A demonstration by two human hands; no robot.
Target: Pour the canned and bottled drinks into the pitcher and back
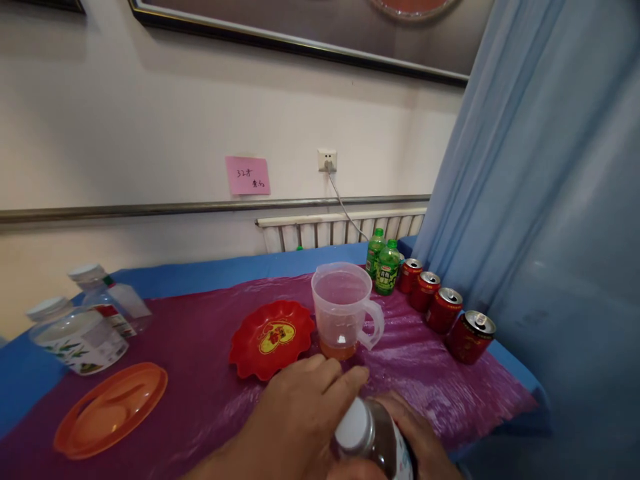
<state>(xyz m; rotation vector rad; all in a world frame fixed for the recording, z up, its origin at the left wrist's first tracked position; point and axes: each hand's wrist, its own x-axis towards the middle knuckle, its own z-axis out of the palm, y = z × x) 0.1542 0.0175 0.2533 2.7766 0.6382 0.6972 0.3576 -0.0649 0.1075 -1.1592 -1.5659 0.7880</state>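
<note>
A bottle (384,433) of dark brown liquid, with a white cap (353,425) and a partly visible label, is tilted at the bottom of the view. My right hand (417,437) wraps round its body from the right. My left hand (305,400) reaches in from the lower left, its fingers bent round the cap. Just beyond my hands stands a clear plastic measuring jug (340,303) with a little orange-brown liquid at its bottom. Beside the jug lies a red scalloped plate (245,353) with a yellow print.
An orange oval lid or dish (113,410) lies at left, near clear white-capped containers (83,337). Two green bottles (387,267) and a row of red cans (445,310) line the right side, beside a blue curtain (545,233). Purple plastic (195,347) covers the table.
</note>
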